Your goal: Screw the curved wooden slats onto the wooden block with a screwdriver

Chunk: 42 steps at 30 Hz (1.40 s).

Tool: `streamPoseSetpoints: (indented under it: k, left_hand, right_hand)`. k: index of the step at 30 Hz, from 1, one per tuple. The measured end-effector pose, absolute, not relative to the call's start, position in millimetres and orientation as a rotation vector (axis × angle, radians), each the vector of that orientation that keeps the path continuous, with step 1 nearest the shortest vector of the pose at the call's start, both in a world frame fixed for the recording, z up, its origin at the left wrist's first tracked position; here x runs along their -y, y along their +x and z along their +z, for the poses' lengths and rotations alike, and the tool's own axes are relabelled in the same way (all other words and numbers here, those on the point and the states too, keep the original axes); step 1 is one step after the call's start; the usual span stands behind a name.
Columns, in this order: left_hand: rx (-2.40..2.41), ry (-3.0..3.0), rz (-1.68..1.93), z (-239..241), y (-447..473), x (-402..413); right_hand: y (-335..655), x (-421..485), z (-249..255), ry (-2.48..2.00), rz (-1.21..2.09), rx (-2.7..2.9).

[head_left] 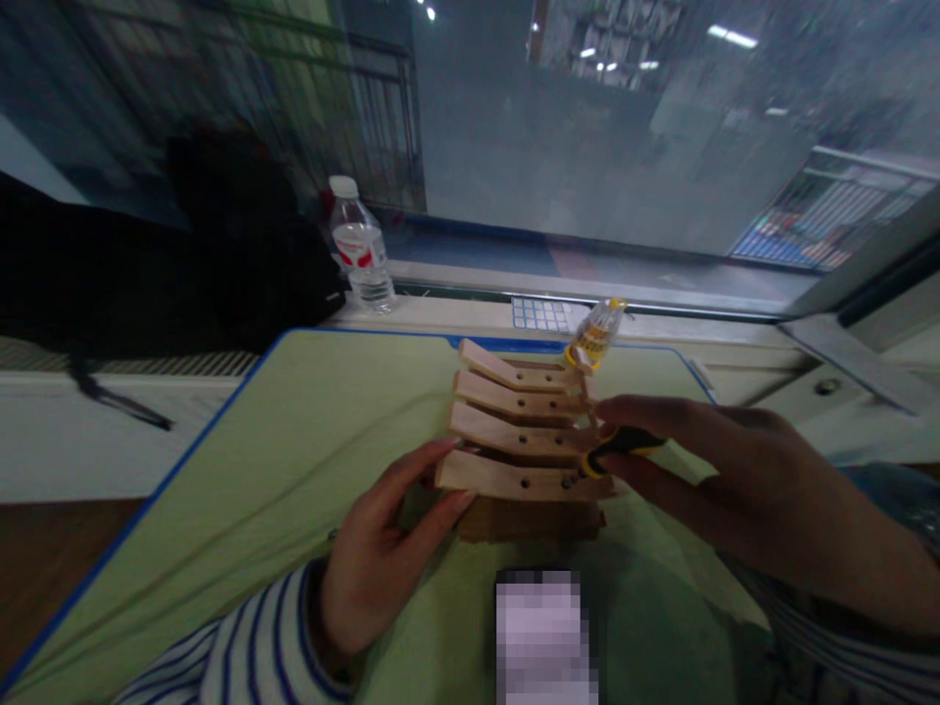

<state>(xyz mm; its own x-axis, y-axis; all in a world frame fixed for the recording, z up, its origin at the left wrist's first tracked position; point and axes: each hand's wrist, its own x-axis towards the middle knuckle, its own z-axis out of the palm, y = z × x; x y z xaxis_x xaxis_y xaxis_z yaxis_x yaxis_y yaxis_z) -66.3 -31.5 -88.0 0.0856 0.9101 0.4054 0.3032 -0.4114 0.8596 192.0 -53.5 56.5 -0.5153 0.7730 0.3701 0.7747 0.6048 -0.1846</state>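
A small wooden assembly [506,431] of several bent, drilled slats stands on the table in front of me. My left hand [393,543] pinches the left end of its nearest slat [492,477] between thumb and fingers. In my right hand [741,480] is a short screwdriver [633,441] with a black and yellow handle. Its front end is close to the right-hand holes of that same slat; whether the tip sits in a screw cannot be made out. Beneath the slats shows a darker wooden base [533,519].
A phone [547,636] with a blurred screen lies at the table's near edge. Behind the assembly is a yellow-capped bottle [598,333]. A water bottle [363,250] stands on the window ledge beside a black bag [242,245]. The pale green table [330,421] has a blue rim.
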Motion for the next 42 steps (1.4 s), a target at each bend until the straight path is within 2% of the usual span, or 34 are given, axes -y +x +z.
streamPoseSetpoints:
  k: [24,42]
  left_hand:
    - [-1.198,1.756,1.325,-85.3,-65.7,32.1]
    - [-1.190,1.751,1.308,-86.9,-67.7,32.9]
  right_hand:
    - [192.6,60.2,62.0,-1.296,0.085,2.402]
    - [196.5,58.1,60.3,-1.328,-0.047,2.425]
